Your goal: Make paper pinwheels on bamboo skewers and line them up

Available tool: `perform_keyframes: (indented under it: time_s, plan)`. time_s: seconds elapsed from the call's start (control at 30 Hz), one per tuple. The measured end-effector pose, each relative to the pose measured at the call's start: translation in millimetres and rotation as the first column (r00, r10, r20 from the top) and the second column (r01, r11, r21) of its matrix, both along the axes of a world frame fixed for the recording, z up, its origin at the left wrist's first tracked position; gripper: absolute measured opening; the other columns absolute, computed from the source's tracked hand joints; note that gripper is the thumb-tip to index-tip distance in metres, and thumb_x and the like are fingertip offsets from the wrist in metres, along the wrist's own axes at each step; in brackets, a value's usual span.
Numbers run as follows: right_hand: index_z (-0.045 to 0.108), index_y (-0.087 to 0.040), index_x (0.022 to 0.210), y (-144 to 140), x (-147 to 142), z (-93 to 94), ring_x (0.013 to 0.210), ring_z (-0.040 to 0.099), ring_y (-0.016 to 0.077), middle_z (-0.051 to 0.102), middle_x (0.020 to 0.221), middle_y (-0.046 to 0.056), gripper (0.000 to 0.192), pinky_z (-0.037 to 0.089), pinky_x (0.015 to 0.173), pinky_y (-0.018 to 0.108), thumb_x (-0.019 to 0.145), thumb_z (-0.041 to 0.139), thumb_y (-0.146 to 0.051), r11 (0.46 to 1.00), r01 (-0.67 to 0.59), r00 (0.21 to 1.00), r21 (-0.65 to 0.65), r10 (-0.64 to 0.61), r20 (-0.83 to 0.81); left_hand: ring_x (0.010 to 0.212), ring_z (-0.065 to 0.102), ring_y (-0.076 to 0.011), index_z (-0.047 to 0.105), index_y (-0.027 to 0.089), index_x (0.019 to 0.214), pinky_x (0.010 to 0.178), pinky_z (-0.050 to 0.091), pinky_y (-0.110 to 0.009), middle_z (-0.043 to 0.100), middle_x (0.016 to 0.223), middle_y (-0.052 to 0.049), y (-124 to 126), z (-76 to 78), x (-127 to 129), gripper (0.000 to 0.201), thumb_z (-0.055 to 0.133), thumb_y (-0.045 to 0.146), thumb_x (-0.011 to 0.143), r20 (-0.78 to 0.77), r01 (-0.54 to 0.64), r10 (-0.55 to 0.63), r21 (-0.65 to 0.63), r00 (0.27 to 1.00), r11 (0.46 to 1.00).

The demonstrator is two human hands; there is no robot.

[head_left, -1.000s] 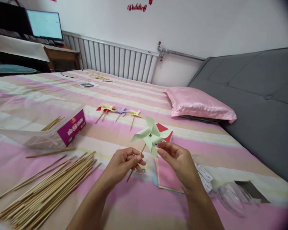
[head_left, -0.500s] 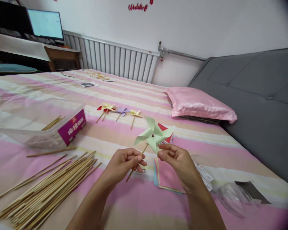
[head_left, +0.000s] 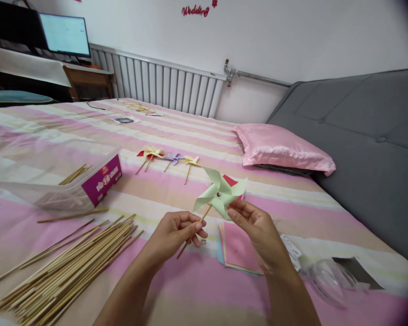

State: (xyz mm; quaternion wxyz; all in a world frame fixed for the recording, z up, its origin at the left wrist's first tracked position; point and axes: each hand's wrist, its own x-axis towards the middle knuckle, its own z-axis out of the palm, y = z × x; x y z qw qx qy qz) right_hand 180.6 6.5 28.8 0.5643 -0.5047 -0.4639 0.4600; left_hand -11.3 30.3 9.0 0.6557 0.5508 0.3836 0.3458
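Observation:
A pale green paper pinwheel (head_left: 211, 194) on a thin wooden stick is held up in front of me, tilted to the right. My left hand (head_left: 178, 233) pinches the stick below the blades between thumb and fingers. At the lower right blade, my right hand (head_left: 255, 228) has its thumb and fingertips closed at the paper edge. Under the pinwheel lies a stack of coloured paper squares (head_left: 240, 246), pink on top, partly covered by my right forearm. A small shiny piece (head_left: 203, 242) rests on the bedspread beside my left fingers.
Loose wooden sticks (head_left: 78, 267) lie in a pile at left, near a clear plastic box (head_left: 54, 194) with more sticks. Several finished pinwheels (head_left: 173, 158) lie farther back. A clear round container (head_left: 329, 283) is at right, a pink pillow (head_left: 285, 147) by the grey headboard (head_left: 357, 113).
The pinwheel's head has turned slightly and shifted a little to the right. My right hand has moved slightly right with the blade; my left hand keeps its hold on the stick.

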Motion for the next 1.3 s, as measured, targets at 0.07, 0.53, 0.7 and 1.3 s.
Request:
perform_keyframes:
  time_s: [0.07,0.53,0.7,1.3]
  plan:
    - [0.067,-0.018,0.090,-0.4,-0.9,1.7,0.089,0.063,0.0195,0.069,0.093,0.006,0.029,0.048,0.082,0.033,0.068,0.072,-0.036,1.000,-0.009,1.000,0.018,0.009,-0.011,0.055,0.057,-0.0086,0.063,0.011,0.082,0.055,0.042,-0.020,0.070,0.076,-0.008,-0.6,1.0,0.3,0.028,0.062,0.039,0.076,-0.016,0.018,-0.018,-0.005,1.000,1.000]
    - [0.069,-0.017,0.074,0.0,-1.3,2.3,0.074,0.060,0.0164,0.068,0.074,0.003,0.023,0.047,0.070,0.028,0.066,0.072,-0.038,0.995,0.096,0.995,-0.002,-0.096,-0.016,0.049,0.055,-0.0095,0.066,0.012,0.079,0.052,0.042,-0.023,0.070,0.070,-0.007,-2.8,3.5,0.2,0.030,0.063,0.041,0.073,-0.050,0.021,-0.021,0.007,0.999,1.000]
    - [0.067,-0.018,0.093,1.5,-2.3,-0.3,0.083,0.062,0.0184,0.069,0.085,0.005,0.038,0.047,0.079,0.032,0.062,0.075,-0.038,0.982,0.189,0.979,-0.014,-0.189,-0.073,0.052,0.056,-0.0090,0.063,0.012,0.080,0.054,0.042,-0.021,0.070,0.072,-0.006,0.8,1.2,-0.1,0.027,0.065,0.038,0.073,-0.026,-0.059,0.059,-0.002,0.998,0.998]
    - [0.070,-0.017,0.083,-5.4,-14.4,4.5,0.080,0.066,0.0229,0.073,0.083,0.006,0.027,0.052,0.072,0.034,0.061,0.075,-0.032,0.981,0.184,0.982,0.064,-0.182,-0.047,0.052,0.057,-0.0097,0.065,0.013,0.062,0.052,0.043,-0.019,0.064,0.055,-0.001,-2.8,5.6,10.5,0.017,0.074,0.027,0.062,-0.073,-0.196,0.197,0.012,0.978,0.980]
